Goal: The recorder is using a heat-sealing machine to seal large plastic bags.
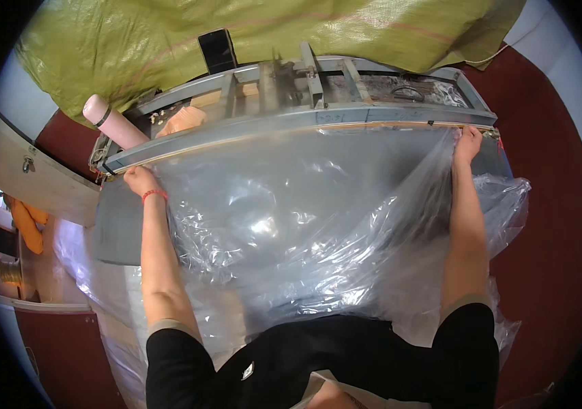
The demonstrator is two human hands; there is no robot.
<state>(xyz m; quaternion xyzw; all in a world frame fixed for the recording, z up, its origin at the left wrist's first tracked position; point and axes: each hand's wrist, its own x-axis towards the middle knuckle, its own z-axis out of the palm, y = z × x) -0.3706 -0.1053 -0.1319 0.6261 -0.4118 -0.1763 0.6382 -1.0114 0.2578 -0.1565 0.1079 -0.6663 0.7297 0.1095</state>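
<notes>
A wide sheet of clear plastic film (270, 225) stretches between my two hands over a grey work surface (117, 228). My left hand (141, 178) is closed on its far left corner, right at the long metal bar (236, 132). At the other end of that bar, my right hand (468, 143) grips the far right part of the film, which runs in taut folds from the fingers. The film's far edge lies along the bar's orange-brown strip. Nearer my body the film is crumpled and shiny, and it spills past the right side of the surface.
Behind the bar is a metal frame (315, 85) with crosspieces. A pink bottle (115, 124) leans at its left end, and a black phone (217, 51) stands behind it. A yellow-green woven sheet (345, 27) hangs at the back. An open cabinet (42, 163) is at left.
</notes>
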